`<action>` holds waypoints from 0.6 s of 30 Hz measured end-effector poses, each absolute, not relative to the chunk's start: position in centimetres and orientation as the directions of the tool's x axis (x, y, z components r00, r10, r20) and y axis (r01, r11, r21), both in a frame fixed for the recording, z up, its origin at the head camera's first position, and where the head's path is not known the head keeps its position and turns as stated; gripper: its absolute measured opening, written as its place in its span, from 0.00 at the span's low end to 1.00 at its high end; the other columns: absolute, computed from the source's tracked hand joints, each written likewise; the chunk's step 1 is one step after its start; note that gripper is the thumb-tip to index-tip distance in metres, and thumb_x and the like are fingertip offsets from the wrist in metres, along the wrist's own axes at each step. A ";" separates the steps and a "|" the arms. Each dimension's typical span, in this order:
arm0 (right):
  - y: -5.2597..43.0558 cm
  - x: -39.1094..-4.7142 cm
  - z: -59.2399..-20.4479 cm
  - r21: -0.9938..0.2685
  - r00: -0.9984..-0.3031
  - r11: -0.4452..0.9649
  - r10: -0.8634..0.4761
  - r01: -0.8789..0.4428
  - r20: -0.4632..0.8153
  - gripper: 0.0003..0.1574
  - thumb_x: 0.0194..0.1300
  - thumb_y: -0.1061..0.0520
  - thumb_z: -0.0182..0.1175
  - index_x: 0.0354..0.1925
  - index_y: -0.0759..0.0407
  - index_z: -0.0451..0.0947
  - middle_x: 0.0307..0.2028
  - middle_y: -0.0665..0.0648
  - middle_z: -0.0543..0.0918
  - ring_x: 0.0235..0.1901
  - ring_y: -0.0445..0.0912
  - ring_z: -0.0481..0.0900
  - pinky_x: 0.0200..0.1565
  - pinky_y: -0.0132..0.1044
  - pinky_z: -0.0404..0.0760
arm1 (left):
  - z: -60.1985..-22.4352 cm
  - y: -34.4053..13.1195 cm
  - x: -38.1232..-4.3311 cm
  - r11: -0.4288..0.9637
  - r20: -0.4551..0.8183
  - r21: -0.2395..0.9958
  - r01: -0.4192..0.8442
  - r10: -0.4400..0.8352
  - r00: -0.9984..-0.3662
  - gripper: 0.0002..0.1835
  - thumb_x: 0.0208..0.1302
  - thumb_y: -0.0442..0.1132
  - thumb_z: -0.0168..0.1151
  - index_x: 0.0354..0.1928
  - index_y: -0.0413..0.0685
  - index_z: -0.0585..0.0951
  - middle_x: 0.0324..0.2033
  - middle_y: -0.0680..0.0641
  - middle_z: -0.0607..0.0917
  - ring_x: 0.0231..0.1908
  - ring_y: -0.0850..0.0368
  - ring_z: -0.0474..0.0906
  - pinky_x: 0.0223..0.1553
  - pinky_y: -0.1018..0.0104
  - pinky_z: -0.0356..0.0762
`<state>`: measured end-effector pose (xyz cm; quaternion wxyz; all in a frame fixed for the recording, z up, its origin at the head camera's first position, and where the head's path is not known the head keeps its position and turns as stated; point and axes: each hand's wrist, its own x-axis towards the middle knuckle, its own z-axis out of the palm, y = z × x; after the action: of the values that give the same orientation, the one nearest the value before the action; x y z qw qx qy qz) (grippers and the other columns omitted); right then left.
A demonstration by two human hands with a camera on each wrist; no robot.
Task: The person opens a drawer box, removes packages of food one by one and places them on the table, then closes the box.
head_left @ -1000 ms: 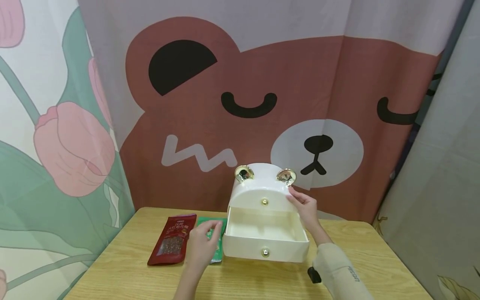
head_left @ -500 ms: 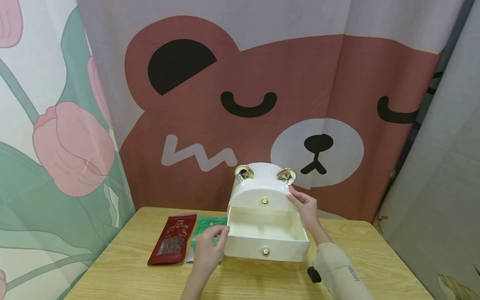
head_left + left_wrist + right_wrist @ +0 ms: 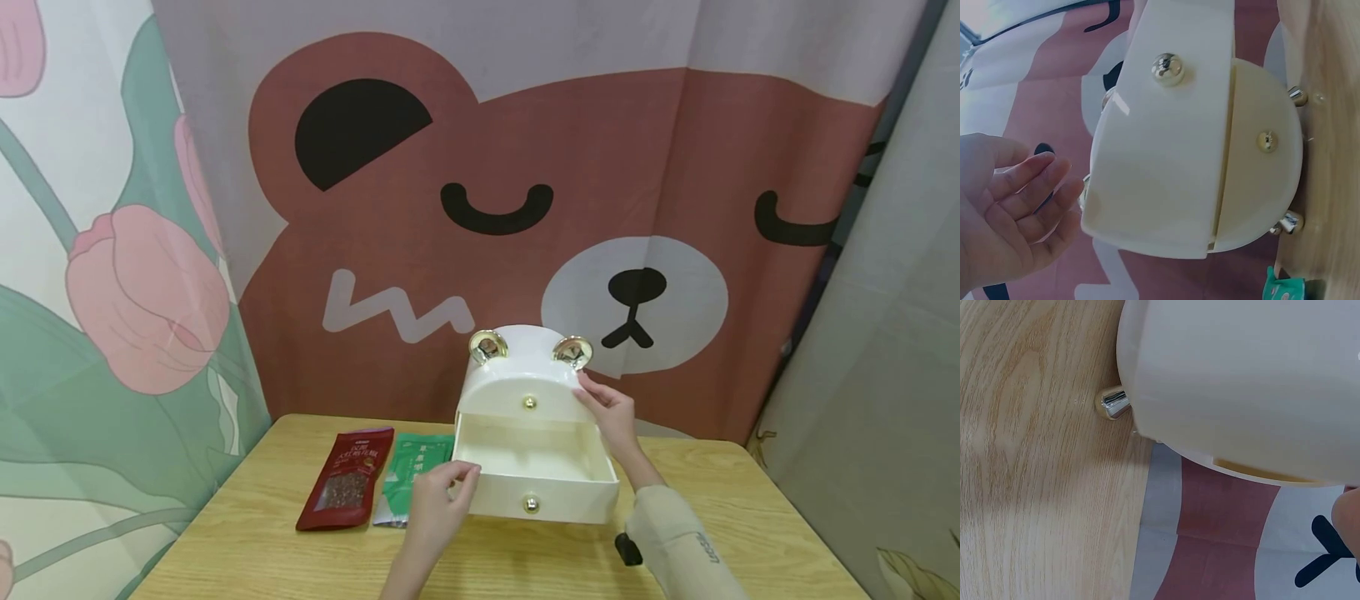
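Note:
A white rounded drawer box [image 3: 525, 362] with gold ears stands on the table. One drawer [image 3: 532, 498] is pulled out, and its visible inside is bare. My right hand [image 3: 611, 417] touches the box's upper right side with fingers fairly straight; in the right wrist view only a fingertip [image 3: 1349, 520] shows beside the box. At the drawer's left front corner is my left hand [image 3: 442, 504], its fingers loosely bent. The left wrist view shows that left hand [image 3: 1019, 209] apart from the drawer front [image 3: 1160, 150], holding nothing, with a round lower front [image 3: 1260, 187] beneath the drawer.
A dark red packet [image 3: 345, 479] with a clear window lies on the left of the wooden table [image 3: 247, 533]. Beside it is a green packet [image 3: 416, 467], partly behind my left hand. A small black object [image 3: 628, 550] sits by the right sleeve. A bear-print curtain [image 3: 375, 250] hangs behind.
My left hand has moved right, from over the green packet to the drawer's left front corner, uncovering more of the packet. The right hand, box and drawer stay put.

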<state>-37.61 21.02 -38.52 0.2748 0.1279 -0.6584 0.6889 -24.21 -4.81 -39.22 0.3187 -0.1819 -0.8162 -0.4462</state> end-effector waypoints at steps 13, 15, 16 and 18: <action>21.0 -37.6 -38.4 -0.825 -0.804 0.024 0.209 -0.564 0.556 0.21 0.52 0.65 0.63 0.45 0.74 0.74 0.47 0.63 0.75 0.47 0.39 0.75 0.42 0.28 0.73 | -39.8 -3.5 -24.4 0.528 0.693 0.585 0.615 0.068 -0.718 0.05 0.56 0.34 0.60 0.25 0.43 0.82 0.22 0.52 0.82 0.25 0.63 0.76 0.28 0.67 0.73; 21.0 -37.6 -38.4 -0.827 -0.806 0.023 0.210 -0.561 0.553 0.20 0.53 0.65 0.63 0.45 0.74 0.75 0.47 0.63 0.75 0.46 0.38 0.75 0.42 0.28 0.73 | -39.8 -3.3 -24.4 0.531 0.680 0.593 0.606 0.074 -0.730 0.05 0.56 0.34 0.60 0.25 0.43 0.82 0.22 0.53 0.82 0.25 0.62 0.76 0.28 0.67 0.73; 21.0 -37.5 -38.5 -0.828 -0.807 0.024 0.210 -0.560 0.551 0.20 0.53 0.65 0.63 0.45 0.74 0.75 0.47 0.63 0.75 0.46 0.38 0.75 0.42 0.27 0.73 | -39.8 -3.3 -24.4 0.531 0.675 0.595 0.603 0.077 -0.733 0.05 0.56 0.34 0.60 0.25 0.43 0.83 0.22 0.53 0.82 0.25 0.62 0.76 0.28 0.67 0.73; 21.0 -37.6 -38.5 -0.830 -0.809 0.021 0.211 -0.558 0.549 0.20 0.53 0.65 0.63 0.44 0.73 0.75 0.47 0.63 0.75 0.46 0.38 0.75 0.42 0.27 0.73 | -39.8 -3.1 -24.4 0.533 0.674 0.593 0.604 0.083 -0.734 0.05 0.56 0.34 0.60 0.25 0.43 0.83 0.22 0.53 0.82 0.25 0.62 0.75 0.28 0.67 0.73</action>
<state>-37.56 20.99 -38.47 0.2799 0.1317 -0.6574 0.6871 -24.36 -3.09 -39.78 0.2989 -0.2085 -0.8230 -0.4357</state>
